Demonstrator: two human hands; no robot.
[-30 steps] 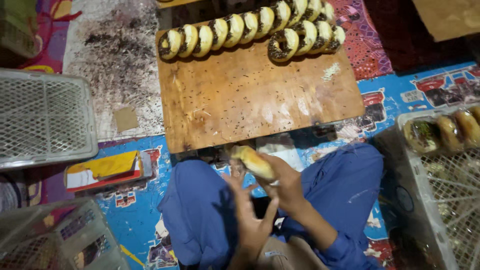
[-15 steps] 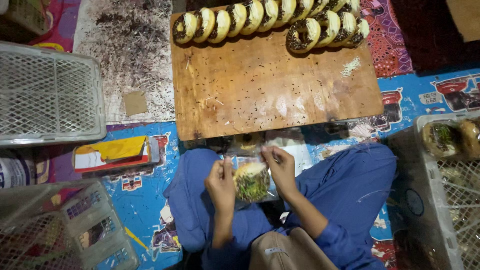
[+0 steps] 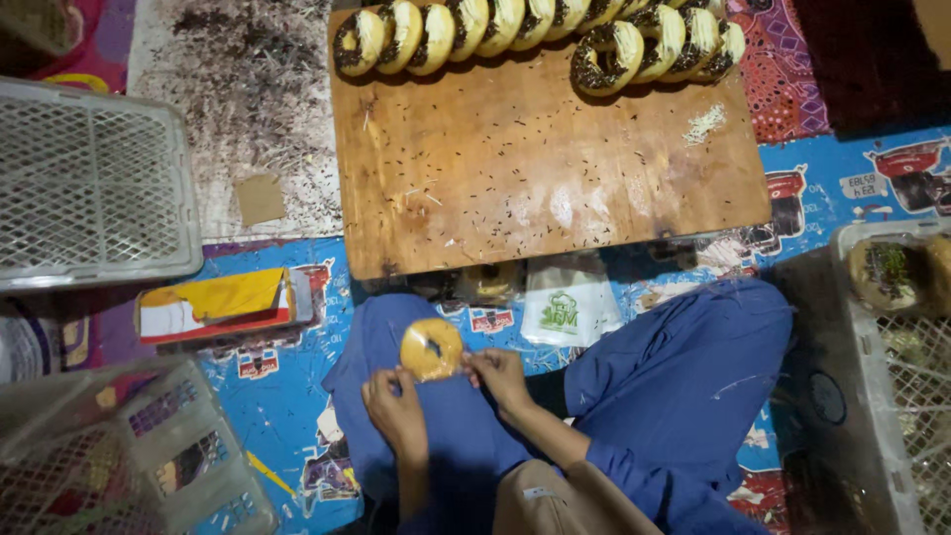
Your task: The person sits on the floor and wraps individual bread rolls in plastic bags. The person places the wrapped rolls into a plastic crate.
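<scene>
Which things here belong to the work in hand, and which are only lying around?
In use:
- left hand and right hand, both holding the donut
- wooden board with rows of topped donuts
- clear bags by the knees
- crate with wrapped donuts

Lying about:
- upturned white basket
- yellow box
- printed floor mat

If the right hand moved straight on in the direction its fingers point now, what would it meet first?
The right hand points leftward at the bagged doughnut, which its fingertips already touch or pinch. Beyond that lies the left hand, holding the other side. Depth is hard to judge from above.
</scene>
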